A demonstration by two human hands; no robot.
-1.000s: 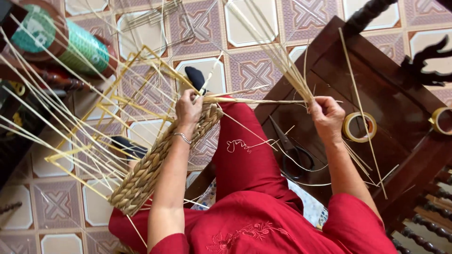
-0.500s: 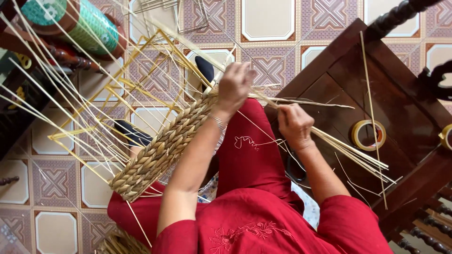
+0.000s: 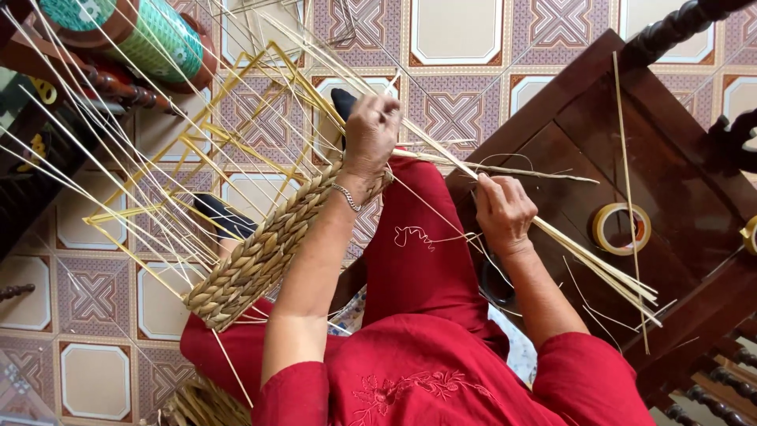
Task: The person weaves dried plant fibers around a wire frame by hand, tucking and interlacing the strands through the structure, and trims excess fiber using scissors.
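Left hand [image 3: 371, 134] gripping straw strands [image 3: 441, 150] above woven band [image 3: 268, 252], right hand [image 3: 503, 211] clenched on the same strands, tape roll [image 3: 621, 229] on tabletop [image 3: 686, 158]

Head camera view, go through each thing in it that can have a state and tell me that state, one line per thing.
Left hand: closed on straw strands at the woven band's top end.
Right hand: gripping a bundle of straw strands.
Bundle of straw strands: loose, trailing across the wooden table.
Woven band: partly plaited, lying slantwise over the lap.
Yellow frame: bare, unwoven.
Tape roll: flat on the wooden table.
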